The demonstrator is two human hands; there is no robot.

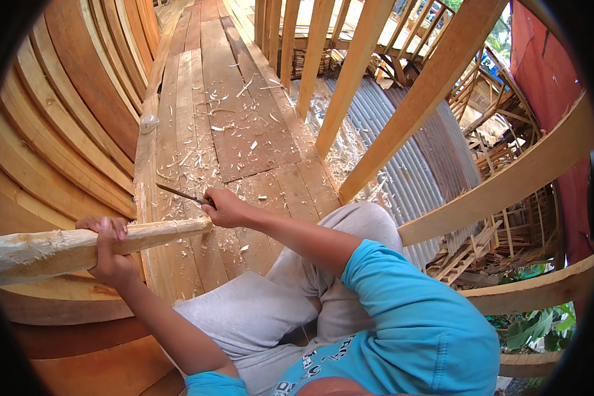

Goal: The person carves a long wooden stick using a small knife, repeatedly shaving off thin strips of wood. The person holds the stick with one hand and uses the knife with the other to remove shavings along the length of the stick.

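Observation:
A pale, stripped wooden pole (46,252) comes in from the left edge and tapers to a blunt end over the plank floor. My left hand (112,249) is closed around it, a little way back from that narrow end. In my right hand (230,207) is a knife (181,194), gripped by its dark handle. Its blade points left, above the floor and beyond the pole's tip, apart from the wood. Curled wood shavings (191,157) are strewn around both hands.
Stacked boards (66,112) curve up along the left. Upright wooden slats (350,79) line the right side of the plank walkway (257,132). Past them lie corrugated metal sheets (402,171) and a heap of scrap wood (528,224). A small clear plastic item (149,123) rests by the boards.

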